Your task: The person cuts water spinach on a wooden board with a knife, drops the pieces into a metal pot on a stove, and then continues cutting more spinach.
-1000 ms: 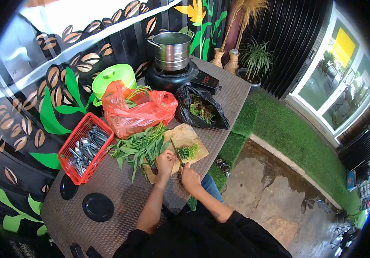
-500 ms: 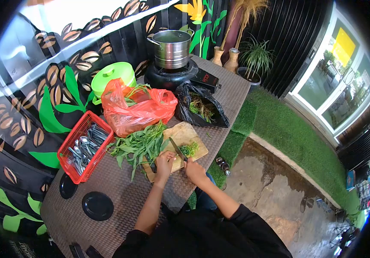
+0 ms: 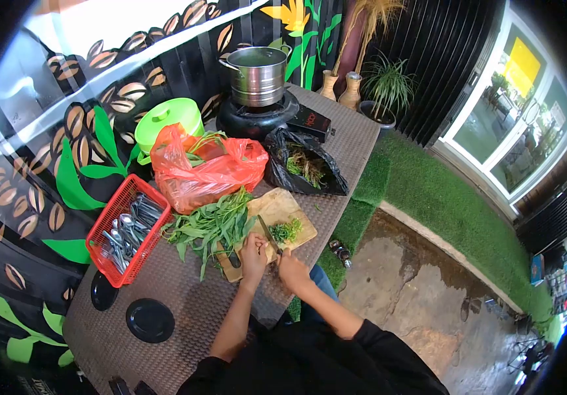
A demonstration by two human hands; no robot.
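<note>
Greens [image 3: 209,225] heaped on board [image 3: 277,208], 10 o'clock of hands | left hand [image 3: 254,249] curled, pinning stems | right hand [image 3: 290,264] gripping knife [image 3: 269,235] | small chopped pile [image 3: 286,230] at 1 o'clock; most leaves uncut

Daylight is coming through glass doors [image 3: 517,125] at the right, beside a dark slatted wall [image 3: 435,66]. A black wall painted with green and brown leaves [image 3: 66,151] is running behind a brown woven table [image 3: 184,309]. Green turf [image 3: 441,204] is bordering a wet stone floor [image 3: 415,296]; a potted plant [image 3: 382,92] is standing in the corner.
</note>
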